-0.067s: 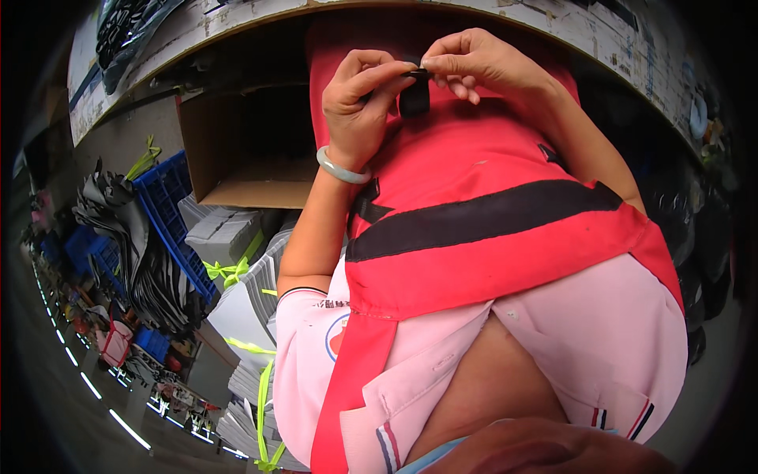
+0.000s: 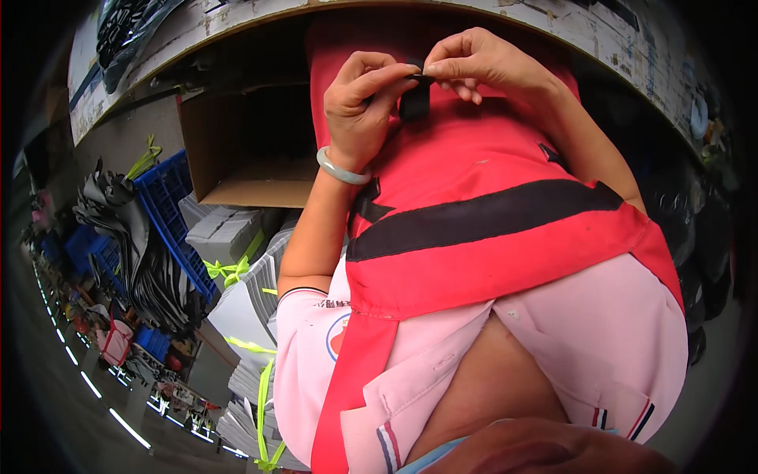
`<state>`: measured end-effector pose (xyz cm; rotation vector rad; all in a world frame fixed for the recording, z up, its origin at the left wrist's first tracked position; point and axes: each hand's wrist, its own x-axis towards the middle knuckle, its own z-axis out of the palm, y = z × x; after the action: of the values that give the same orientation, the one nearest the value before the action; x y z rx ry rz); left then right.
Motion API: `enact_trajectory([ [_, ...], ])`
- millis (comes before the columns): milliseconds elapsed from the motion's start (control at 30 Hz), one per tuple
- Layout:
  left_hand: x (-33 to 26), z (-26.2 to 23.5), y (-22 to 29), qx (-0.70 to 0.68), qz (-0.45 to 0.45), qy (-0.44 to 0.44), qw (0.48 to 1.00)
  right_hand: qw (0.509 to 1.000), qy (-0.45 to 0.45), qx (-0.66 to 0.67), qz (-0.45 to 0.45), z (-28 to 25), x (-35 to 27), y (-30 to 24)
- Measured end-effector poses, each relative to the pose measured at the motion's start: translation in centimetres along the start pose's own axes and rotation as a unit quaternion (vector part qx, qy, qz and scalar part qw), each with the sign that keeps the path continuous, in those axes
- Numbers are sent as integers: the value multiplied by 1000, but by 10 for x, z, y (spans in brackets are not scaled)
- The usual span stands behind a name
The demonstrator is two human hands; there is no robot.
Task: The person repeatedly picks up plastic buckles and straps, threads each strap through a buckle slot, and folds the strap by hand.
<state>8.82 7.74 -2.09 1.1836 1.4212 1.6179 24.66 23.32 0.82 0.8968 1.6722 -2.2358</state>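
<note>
My left hand (image 2: 362, 99) and my right hand (image 2: 483, 65) meet in front of the red apron (image 2: 474, 158), close to the table edge. Thumb and fingertips of the left pinch a small black strip (image 2: 423, 78). The right hand's thumb and index finger grip its other end, while the remaining fingers curl loosely below. A wider black band (image 2: 414, 104) shows against the apron just beneath; whether it joins the held strip I cannot tell. A pale bangle (image 2: 342, 168) circles my left wrist.
A worktable (image 2: 237, 24) curves across the top, with a plastic bag of black pieces (image 2: 126, 39) on it. Beneath and left stand an open cardboard box (image 2: 257, 192), a blue crate (image 2: 175, 217) and grey stacks (image 2: 229, 233) tied with yellow-green strips. Dark bags (image 2: 679, 229) lie right.
Both hands have shifted very slightly, the right one a touch to the right. Their pinch on the black strip stays the same.
</note>
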Motion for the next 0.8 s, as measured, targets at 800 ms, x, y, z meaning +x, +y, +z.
enact_trajectory([
  [800, -39, -106, 53, 146, -252, 70, 954, 990, 9, -53, -128, 30, 31, 19],
])
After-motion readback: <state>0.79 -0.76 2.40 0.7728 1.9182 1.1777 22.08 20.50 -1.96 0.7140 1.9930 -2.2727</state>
